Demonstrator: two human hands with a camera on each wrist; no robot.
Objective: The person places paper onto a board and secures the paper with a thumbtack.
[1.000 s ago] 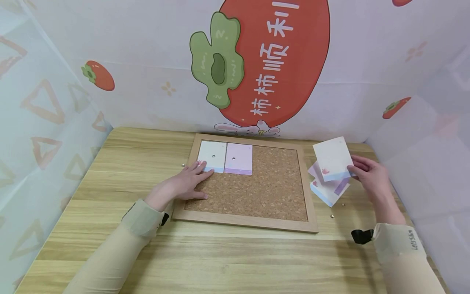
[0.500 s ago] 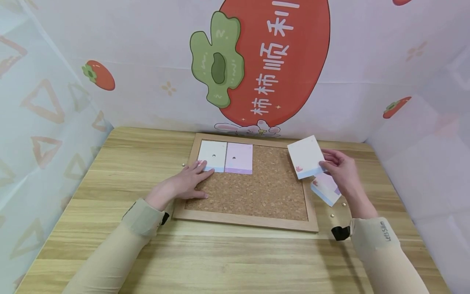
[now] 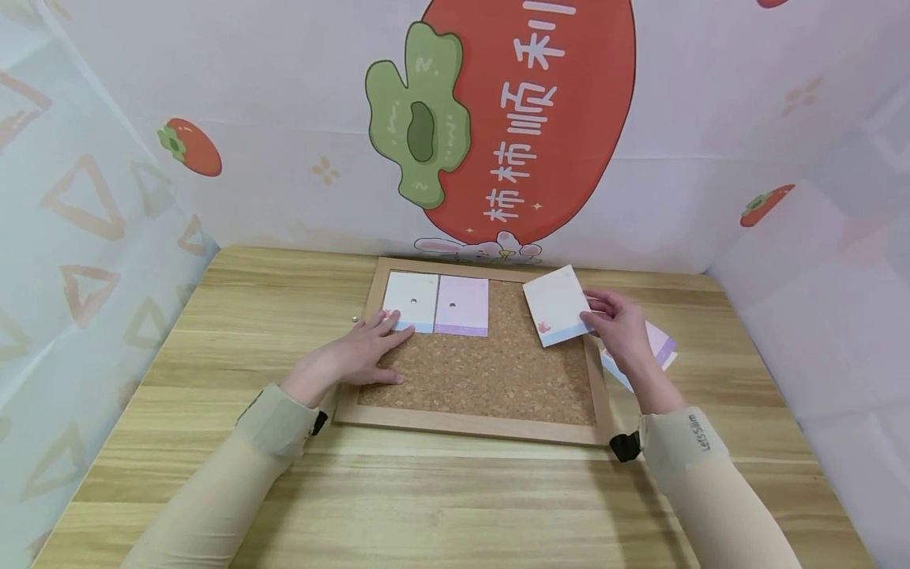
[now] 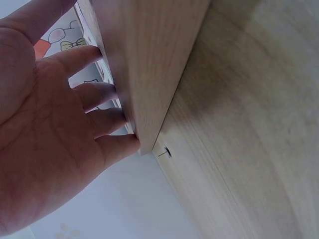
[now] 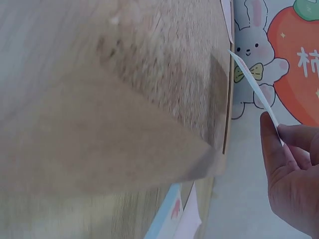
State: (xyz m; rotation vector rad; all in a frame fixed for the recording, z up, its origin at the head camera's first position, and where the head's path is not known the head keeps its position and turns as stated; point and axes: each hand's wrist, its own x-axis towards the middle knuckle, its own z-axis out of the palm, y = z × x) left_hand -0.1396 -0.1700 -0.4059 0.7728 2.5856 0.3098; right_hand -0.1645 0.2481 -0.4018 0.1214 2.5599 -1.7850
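Observation:
My right hand (image 3: 618,328) pinches a white note sheet (image 3: 554,304) with a blue bottom stripe and a small red print between thumb and fingers. It holds the sheet tilted over the upper right of the corkboard (image 3: 483,379); the right wrist view shows this sheet (image 5: 255,87) edge-on, raised above the board. With fingers spread, my left hand (image 3: 355,356) rests across the board's left frame, its fingertips on the lower left of a white note (image 3: 405,288). A purple note (image 3: 465,304) lies beside that one, and each carries a small metal thumbtack.
Right of the board, a purple sheet (image 3: 659,341) overlaps a blue-striped one, both partly behind my right hand. A loose thumbtack (image 4: 167,152) stands point-out on the wooden table, left of the board. A printed cloth backdrop (image 3: 284,190) rises behind the table.
My right hand has carried the white note sheet leftward from above the loose sheets to above the corkboard. My left hand has stayed in place.

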